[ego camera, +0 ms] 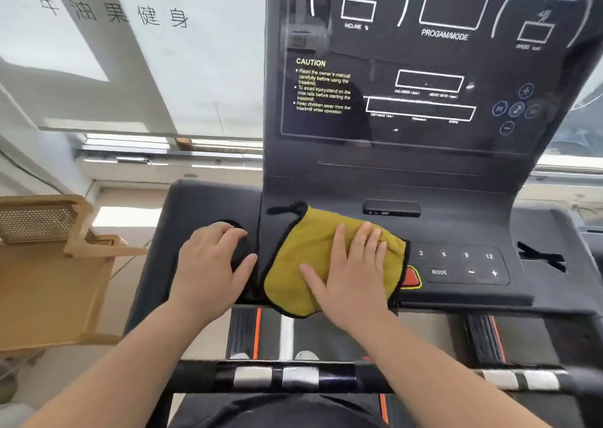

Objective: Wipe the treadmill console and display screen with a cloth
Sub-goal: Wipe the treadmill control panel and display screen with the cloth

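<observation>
My right hand [352, 274] flat on yellow black-trimmed cloth [300, 251], left hand [208, 264] spread on dark plastic console [473, 228]; pressure may trigger centre-frame red button [411, 277].

Yellow black-edged cloth [303, 251] spread flat on dark console [456, 228], glossy black display screen [391, 52] upright behind, unlit

A gym, viewed from a treadmill [473, 222] whose display screen [385, 52] is marked for incline, speed, calories and distance. Frosted window lettering [114, 13] alongside shows Chinese characters for "fitness" beneath a partly cropped "GYM".
</observation>
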{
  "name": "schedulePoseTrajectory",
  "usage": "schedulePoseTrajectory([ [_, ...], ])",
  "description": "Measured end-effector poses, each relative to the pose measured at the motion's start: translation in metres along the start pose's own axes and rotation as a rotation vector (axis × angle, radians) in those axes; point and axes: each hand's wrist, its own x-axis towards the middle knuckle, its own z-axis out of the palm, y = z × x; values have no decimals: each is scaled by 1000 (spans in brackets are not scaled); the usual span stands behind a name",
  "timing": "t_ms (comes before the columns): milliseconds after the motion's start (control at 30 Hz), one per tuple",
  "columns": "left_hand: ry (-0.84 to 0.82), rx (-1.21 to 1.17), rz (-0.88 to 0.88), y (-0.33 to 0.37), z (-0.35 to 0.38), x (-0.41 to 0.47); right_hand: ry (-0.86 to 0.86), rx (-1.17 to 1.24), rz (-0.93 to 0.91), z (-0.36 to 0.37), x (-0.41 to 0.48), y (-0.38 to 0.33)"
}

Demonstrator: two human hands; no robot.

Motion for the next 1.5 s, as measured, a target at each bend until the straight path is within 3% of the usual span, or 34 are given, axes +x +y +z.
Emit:
schedulePoseTrajectory([
  [100,-45,-12,44,-15,4,4,45,34,46,4,22,-34],
  [200,-14,-8,63,-27,7,4,111,20,-27,7,47,-74],
  [300,46,-57,30,-34,10,4,82,-51,-262,12,53,-92],
  [433,88,-97,34,-34,12,4,50,-77,-541,19,25,-63],
  [500,91,-89,39,-34,13,4,69,-102,-505,22,8,-28],
  [600,64,-53,14,-35,14,3,58,-173,-282,16,4,18],
  [700,54,-47,-14,-36,15,4,48,-175,-121,4,21,18],
  [867,98,-95,-15,-37,15,3,105,-83,-168,3,55,-44],
  [967,145,-160,-25,-38,15,5,53,-113,-358,3,61,-71],
  [1133,180,-207,-34,-38,14,4,47,-158,-603,20,15,-37],
  [1200,177,-213,-52,-38,14,4,92,-216,-562,27,-4,-4],
  [1367,160,-198,-54,-39,14,3,40,-145,-137,7,10,26],
  [1500,168,-205,-36,-38,13,4,38,-148,-159,-2,35,-21],
])
